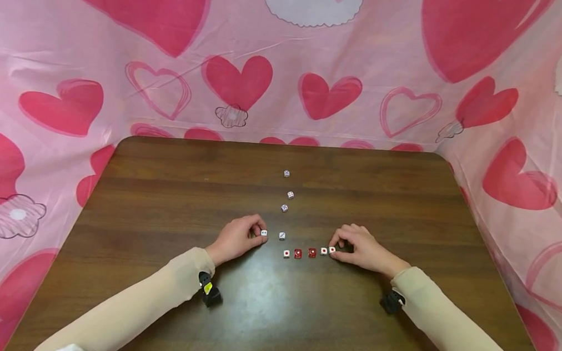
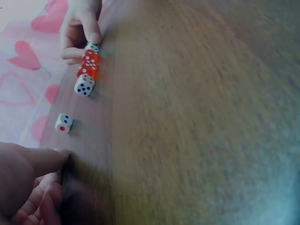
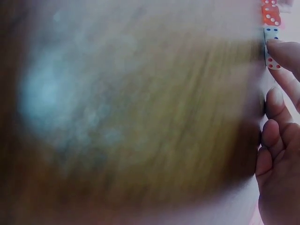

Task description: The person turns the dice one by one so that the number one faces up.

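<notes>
My left hand [image 1: 236, 239] holds a small white die [image 1: 263, 233] between the thumb and fingertips, two dots facing up. That die does not show clearly in the left wrist view, where the thumb [image 2: 44, 160] is in front. My right hand [image 1: 363, 251] pinches a white die [image 1: 332, 250] with a red dot on top, at the right end of a row. The row continues leftward with another white die [image 1: 324, 251], a red die [image 1: 312, 252], a second red die [image 1: 297, 253] and a white die [image 1: 286, 254]. Just behind its left end sits a white die [image 1: 282, 236].
Farther back stand three white dice: the nearest die [image 1: 285, 208], a middle die [image 1: 290, 195] and the farthest die [image 1: 286, 174]. The brown wooden table [image 1: 169, 188] is bordered by a pink heart-patterned cloth [image 1: 281, 58] at its back and sides.
</notes>
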The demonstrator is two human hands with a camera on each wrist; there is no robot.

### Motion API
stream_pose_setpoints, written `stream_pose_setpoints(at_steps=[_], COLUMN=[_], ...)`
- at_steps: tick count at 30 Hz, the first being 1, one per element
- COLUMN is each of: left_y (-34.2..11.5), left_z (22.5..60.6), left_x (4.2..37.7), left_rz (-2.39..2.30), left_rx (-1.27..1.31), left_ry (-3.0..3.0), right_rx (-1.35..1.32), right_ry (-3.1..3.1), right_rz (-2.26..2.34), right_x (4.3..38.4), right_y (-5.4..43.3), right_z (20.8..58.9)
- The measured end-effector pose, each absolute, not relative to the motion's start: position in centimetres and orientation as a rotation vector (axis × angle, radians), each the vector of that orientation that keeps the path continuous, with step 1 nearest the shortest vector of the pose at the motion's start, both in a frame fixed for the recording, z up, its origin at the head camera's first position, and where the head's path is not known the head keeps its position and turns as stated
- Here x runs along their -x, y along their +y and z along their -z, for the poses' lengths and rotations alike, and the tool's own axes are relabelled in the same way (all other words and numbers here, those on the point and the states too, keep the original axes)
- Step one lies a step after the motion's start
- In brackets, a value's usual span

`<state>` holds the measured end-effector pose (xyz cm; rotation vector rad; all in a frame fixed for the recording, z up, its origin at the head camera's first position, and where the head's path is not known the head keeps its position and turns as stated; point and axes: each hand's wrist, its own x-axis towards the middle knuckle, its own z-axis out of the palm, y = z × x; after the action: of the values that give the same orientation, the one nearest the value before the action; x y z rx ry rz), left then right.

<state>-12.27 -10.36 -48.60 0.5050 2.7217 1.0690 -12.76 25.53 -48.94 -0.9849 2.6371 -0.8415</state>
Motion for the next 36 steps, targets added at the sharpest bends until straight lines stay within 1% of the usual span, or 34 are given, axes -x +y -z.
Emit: stream_pose_setpoints(at_steps=[5, 15, 27, 36], left_y=[-10.38, -10.57, -10.86, -10.77], left_z=[48.66, 48.78, 48.55, 48.64], left_x=[12.18, 12.28, 12.48, 12.54], left_rz=[-1.068, -1.087, -1.125, -1.122], left_rx=[-0.478, -0.548, -0.574, -0.538], left_ry=[2.722, 2.705, 2.656, 2.667], right_rx=[0.987, 0.954, 0.955, 0.951], right_ry=[2.635, 2.623, 2.628, 2.634], right_rz=[0.83, 0.815, 0.826, 0.821], right_x=[12.64, 12.81, 12.81, 12.88], right_y=[25.44, 25.58, 25.51, 25.51], right_z=[48.76, 48.76, 48.98, 49.03])
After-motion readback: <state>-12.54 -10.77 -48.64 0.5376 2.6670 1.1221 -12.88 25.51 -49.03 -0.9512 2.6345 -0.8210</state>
